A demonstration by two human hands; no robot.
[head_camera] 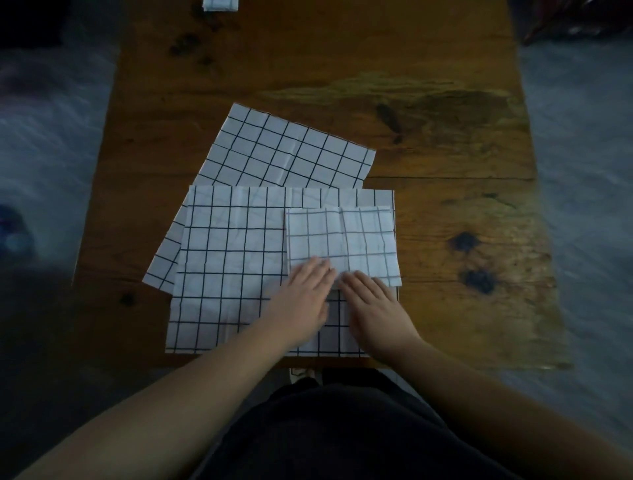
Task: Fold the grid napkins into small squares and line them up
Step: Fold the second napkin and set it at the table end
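A folded white grid napkin [346,236] lies on top of a larger unfolded grid napkin [226,274] near the table's front edge. Under that, a third grid napkin [291,150] lies tilted, reaching toward the back. My left hand [301,294] and my right hand [373,308] lie side by side with straight fingers, pressing flat on the near edge of the folded napkin. A small folded grid napkin [221,4] sits at the far edge of the table, cut off by the frame.
The wooden table [445,212] has dark knots on its right half and dark spots at the back left. Grey floor lies on both sides. A dark object [30,24] stands at the top left.
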